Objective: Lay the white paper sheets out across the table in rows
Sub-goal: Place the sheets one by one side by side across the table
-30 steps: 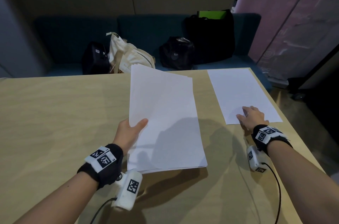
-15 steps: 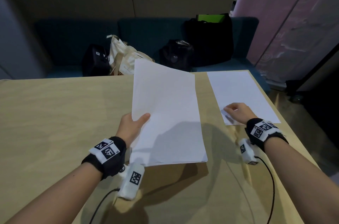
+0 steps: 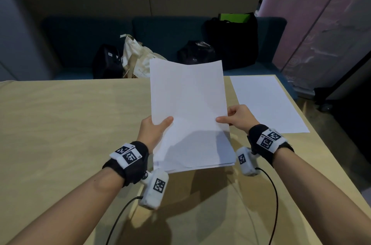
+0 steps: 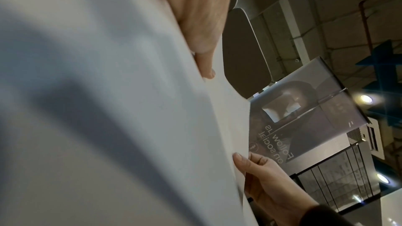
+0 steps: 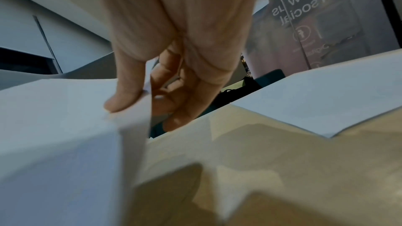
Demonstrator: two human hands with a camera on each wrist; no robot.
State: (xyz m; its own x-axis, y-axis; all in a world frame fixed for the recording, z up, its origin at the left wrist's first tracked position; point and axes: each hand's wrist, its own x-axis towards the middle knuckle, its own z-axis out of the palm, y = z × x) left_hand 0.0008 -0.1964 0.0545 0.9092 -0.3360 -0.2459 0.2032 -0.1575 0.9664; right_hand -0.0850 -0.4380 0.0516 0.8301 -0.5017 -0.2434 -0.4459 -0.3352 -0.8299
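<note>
Sheets (image 3: pixel 190 116) are held as a stack above the table (image 3: pixel 70 124), gripped at its left edge by the left hand (image 3: pixel 154 130), thumb on top, while the right hand (image 3: pixel 235 117) pinches its right edge, one laid sheet (image 3: pixel 267 102) lying flat just right of that hand. Two sheets could be lifted together (the edges look closely packed), or the loosely bowed stack could slip, if the pinch is taken carelessly. Only in the right wrist view is a single edge seen parted between thumb (image 5: pixel 126 95) and fingers (image 5: pixel 182 109); the head view alone shows the whole layout.
</note>
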